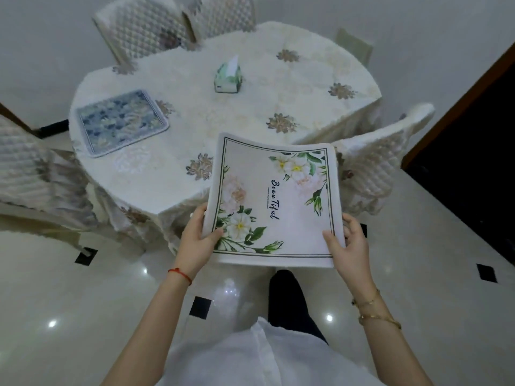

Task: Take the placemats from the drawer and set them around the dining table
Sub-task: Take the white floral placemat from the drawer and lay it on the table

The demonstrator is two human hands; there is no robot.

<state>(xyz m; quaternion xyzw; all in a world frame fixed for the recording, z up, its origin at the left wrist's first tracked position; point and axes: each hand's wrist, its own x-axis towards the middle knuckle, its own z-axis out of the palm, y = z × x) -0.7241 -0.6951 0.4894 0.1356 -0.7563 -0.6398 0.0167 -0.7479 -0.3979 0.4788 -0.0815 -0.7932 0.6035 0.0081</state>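
A white placemat (274,199) printed with flowers and the word "Beautiful" is held up in the lower middle of the frame, its far edge over the near rim of the dining table (228,118) and its near edge out over the floor (69,316). The left hand (195,240) pinches its lower left corner, thumb on top and fingers underneath. The right hand (348,243) grips the lower right corner the same way, thumb on the printed face. The mat sags slightly between them.

A second placemat (122,122), blue and patterned, lies flat on the left part of the table, near the edge. A tissue box (228,76) stands near the middle of the table, well apart from both mats. A cream tablecloth with brown flower motifs covers the table and hangs down the near side.

Quilted chairs crowd the table: one at the left edge of the frame (25,168), two at the upper left (145,29) and upper middle (223,15), and one at the right (381,162), just beside the held mat's right edge. A plain chair back (354,45) shows at the upper right. A dark doorway (473,140) fills the right edge of the frame.

A red cord (179,274) circles the left wrist; gold bracelets (376,310) sit on the right.
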